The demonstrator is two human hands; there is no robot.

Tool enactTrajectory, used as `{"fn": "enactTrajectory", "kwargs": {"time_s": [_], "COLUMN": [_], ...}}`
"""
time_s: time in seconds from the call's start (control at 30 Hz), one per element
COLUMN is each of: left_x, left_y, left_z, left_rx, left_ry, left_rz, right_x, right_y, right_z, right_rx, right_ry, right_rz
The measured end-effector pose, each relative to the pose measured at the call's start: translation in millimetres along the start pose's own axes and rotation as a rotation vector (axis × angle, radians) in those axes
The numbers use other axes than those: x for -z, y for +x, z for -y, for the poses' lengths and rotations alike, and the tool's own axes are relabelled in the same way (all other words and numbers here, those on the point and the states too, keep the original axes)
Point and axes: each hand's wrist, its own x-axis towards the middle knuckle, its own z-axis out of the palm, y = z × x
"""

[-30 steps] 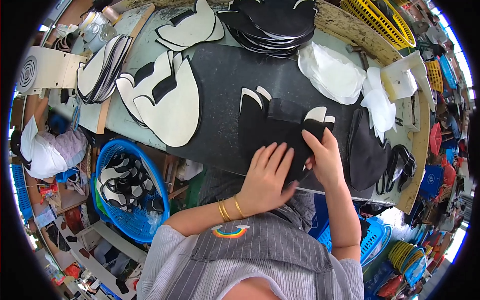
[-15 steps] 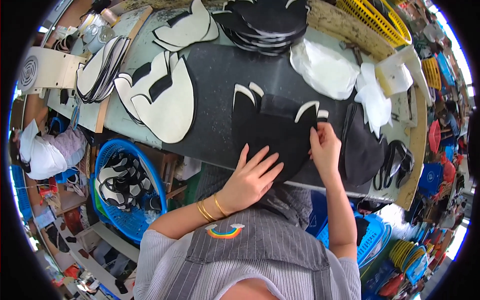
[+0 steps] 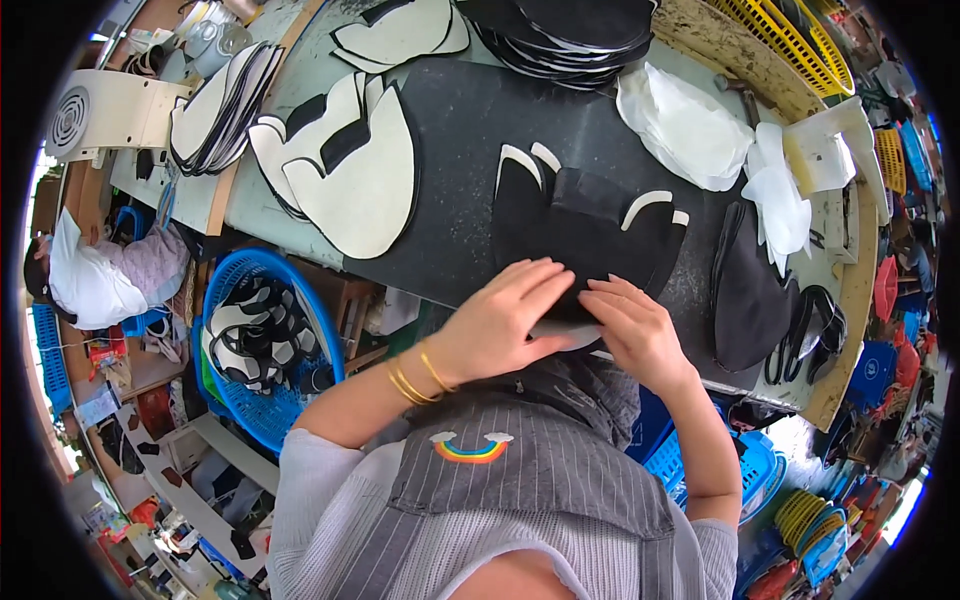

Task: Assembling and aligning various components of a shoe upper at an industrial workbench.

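Observation:
A black shoe-upper piece [image 3: 570, 240] with white-edged curved tips lies on the dark work mat [image 3: 450, 130], at the near edge of the bench. My left hand [image 3: 510, 315] is on its near edge, fingers together on top and thumb tucked below. Beside it, my right hand [image 3: 637, 330] bends its fingers over the same edge, its thumb hidden. A pale strip, perhaps the piece's underside, shows between the hands. To the left lie white, black-edged upper pieces [image 3: 355, 190]. A stack of black pieces [image 3: 560, 45] sits at the back.
On the right are white plastic bags [image 3: 685, 125], folded black pieces [image 3: 750, 290], scissors [image 3: 800, 335] and a hammer [image 3: 740, 90]. A blue basket of scraps [image 3: 325, 345] stands left below the bench. A person in pale clothes [image 3: 110, 270] is at far left.
My right hand has left the piece's right side and come to its near edge beside my left hand. The left fingers, spread before, are now together. The whole view has shifted slightly.

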Motion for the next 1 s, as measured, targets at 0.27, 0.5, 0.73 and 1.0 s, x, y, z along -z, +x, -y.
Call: {"fn": "enactTrajectory", "kwargs": {"time_s": [0.27, 0.5, 0.73, 1.0], "left_x": [29, 42, 30, 25], "left_y": [-3, 40, 35, 18], "left_z": [43, 74, 81, 67], "left_rx": [-0.071, 0.126, -0.057, -0.139], "left_ry": [-0.043, -0.356, 0.261, 0.541], "left_rz": [0.157, 0.073, 0.209, 0.174], "right_x": [6, -7, -32, -13], "right_y": [-9, 71, -1, 9], "right_z": [-6, -23, 34, 21], "right_rx": [-0.044, 0.188, 0.344, 0.034], "right_ry": [0.256, 0.051, -0.053, -0.396], "right_rz": [0.025, 0.116, 0.72, 0.318]}}
